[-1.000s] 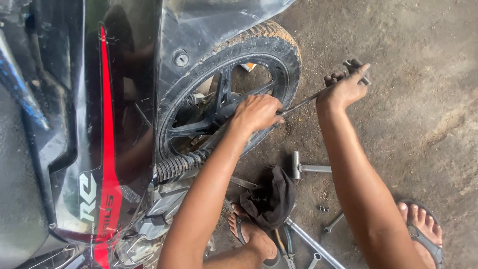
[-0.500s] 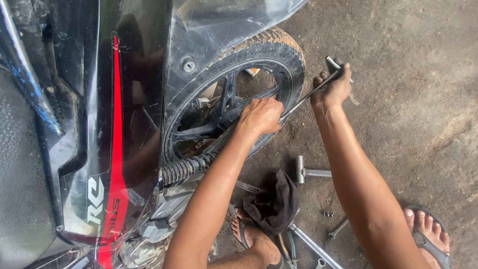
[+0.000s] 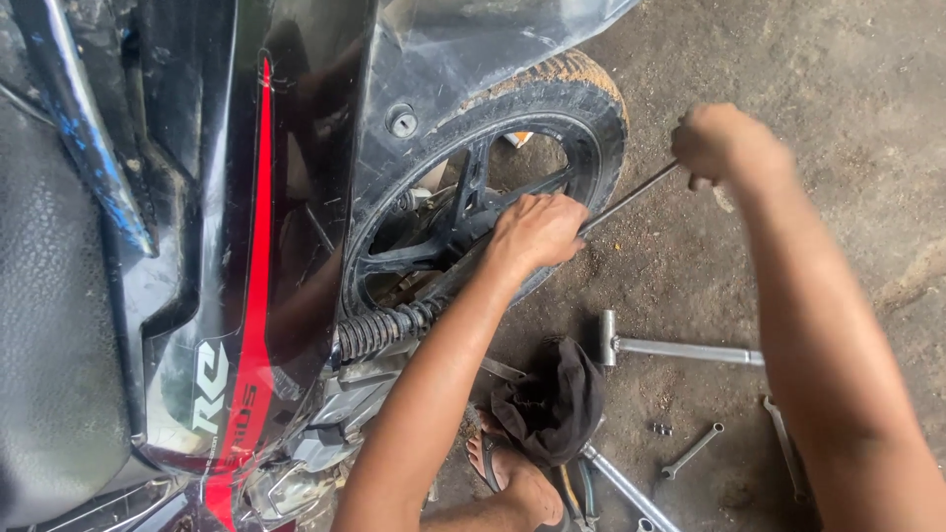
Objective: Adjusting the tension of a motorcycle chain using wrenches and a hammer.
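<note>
Metal rod (image 3: 631, 200), long and thin, runs across the middle of the frame from the rear wheel (image 3: 512, 187) of the black motorcycle up to the upper right, held by both hands. Nearest the camera, at the lower middle, a foot in a sandal (image 3: 507, 473) stands on the concrete floor (image 3: 838, 59) beside a crumpled black cloth (image 3: 552, 399). Around the cloth lie a T-shaped socket wrench (image 3: 680, 349), a small spanner (image 3: 692, 450) and a few loose nuts (image 3: 662, 429). Further up, the left hand (image 3: 537, 233) rests against the wheel rim, its fingers curled shut around the rod's inner end, just above the coil spring (image 3: 379, 332) of the shock absorber. Furthest off, the right hand (image 3: 724, 143) makes a tight fist around the rod's outer end.

Judging by this grip, the rod could slip off whatever it bears on inside the wheel, since that end is hidden behind the left hand; a sudden slip would throw the knuckles against the spokes or tyre. The scattered tools also sit close to the foot and could roll under it.
</note>
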